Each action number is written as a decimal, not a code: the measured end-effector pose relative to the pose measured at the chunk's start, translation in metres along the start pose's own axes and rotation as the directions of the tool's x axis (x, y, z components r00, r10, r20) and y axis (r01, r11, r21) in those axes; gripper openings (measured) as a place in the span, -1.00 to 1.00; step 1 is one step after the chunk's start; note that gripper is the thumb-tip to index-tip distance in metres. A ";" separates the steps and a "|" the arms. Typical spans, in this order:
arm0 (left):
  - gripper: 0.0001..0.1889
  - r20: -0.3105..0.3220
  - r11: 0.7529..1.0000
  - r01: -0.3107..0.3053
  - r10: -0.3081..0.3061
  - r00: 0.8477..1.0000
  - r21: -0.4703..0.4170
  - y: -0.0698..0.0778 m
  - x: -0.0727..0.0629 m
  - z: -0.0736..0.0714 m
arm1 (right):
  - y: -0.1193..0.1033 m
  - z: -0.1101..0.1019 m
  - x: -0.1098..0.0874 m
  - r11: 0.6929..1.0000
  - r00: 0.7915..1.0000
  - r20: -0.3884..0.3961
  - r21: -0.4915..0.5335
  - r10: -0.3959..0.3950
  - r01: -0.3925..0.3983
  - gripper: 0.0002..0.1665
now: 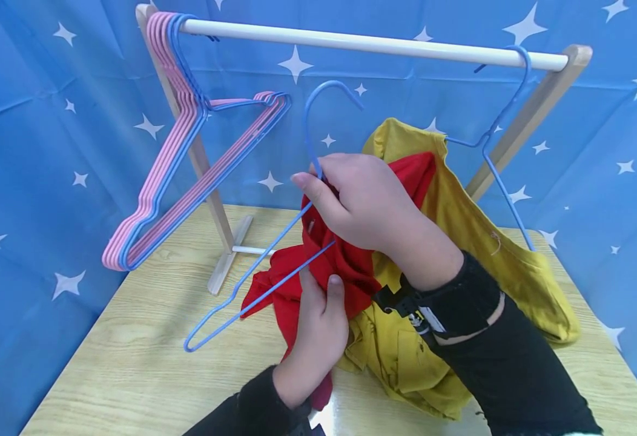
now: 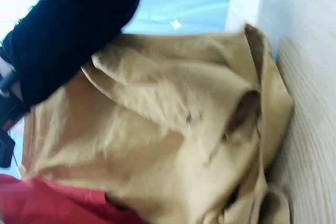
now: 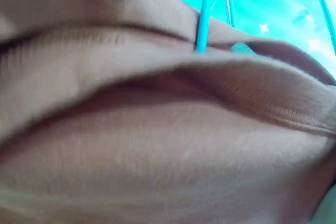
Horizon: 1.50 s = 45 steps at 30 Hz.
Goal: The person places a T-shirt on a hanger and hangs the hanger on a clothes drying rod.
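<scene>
A blue clothes hanger [image 1: 264, 297] is held up in front of the rack, tilted, with its hook [image 1: 326, 85] upward. My right hand [image 1: 364, 203] grips it at the neck, with a bunched red garment [image 1: 351, 266] beneath the fingers. The hanger's right part is hidden inside the red cloth. Lower down, my left hand [image 1: 321, 318] holds the red garment, its fingertips partly covered by folds. Close fabric [image 3: 157, 156] fills most of the right wrist view, with the blue hanger wire [image 3: 203, 14] rising behind it.
A yellow garment [image 1: 493, 242] hangs from a blue hanger [image 1: 506, 175] at the rack's right end, its lower part on the wooden table [image 1: 133, 363]. Several pink and blue hangers [image 1: 160, 175] hang at the left of the white rail [image 1: 351, 41]. A starry blue curtain [image 1: 24, 151] stands behind.
</scene>
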State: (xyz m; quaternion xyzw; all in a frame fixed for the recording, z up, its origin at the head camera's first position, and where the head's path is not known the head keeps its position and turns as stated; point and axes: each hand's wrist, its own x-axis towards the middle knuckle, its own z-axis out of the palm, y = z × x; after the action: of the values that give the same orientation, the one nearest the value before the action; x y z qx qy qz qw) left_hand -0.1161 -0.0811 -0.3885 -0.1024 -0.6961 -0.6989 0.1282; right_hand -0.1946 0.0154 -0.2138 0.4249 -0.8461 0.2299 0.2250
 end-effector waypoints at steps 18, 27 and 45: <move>-0.57 0.043 0.837 -0.270 0.284 0.958 0.477 -0.008 0.001 -0.065 | 0.008 -0.006 -0.005 0.998 0.994 -0.104 0.061 0.034 -0.028 -0.56; -0.85 -0.094 0.886 -0.235 0.294 0.951 0.400 0.034 0.011 -0.099 | 0.016 -0.010 -0.010 0.990 0.980 -0.195 0.143 0.039 -0.011 -0.63; -0.79 -0.152 0.754 -0.355 0.510 0.846 0.553 0.061 0.014 -0.143 | 0.019 -0.006 -0.010 0.973 0.959 -0.256 0.224 0.121 -0.063 -0.77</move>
State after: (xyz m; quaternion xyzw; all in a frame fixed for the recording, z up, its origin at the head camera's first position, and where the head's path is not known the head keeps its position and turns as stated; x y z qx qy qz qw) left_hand -0.1047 -0.2246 -0.3274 -0.1202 -0.7833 -0.4496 0.4122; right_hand -0.2039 0.0358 -0.2186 0.3715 -0.7972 0.3851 0.2796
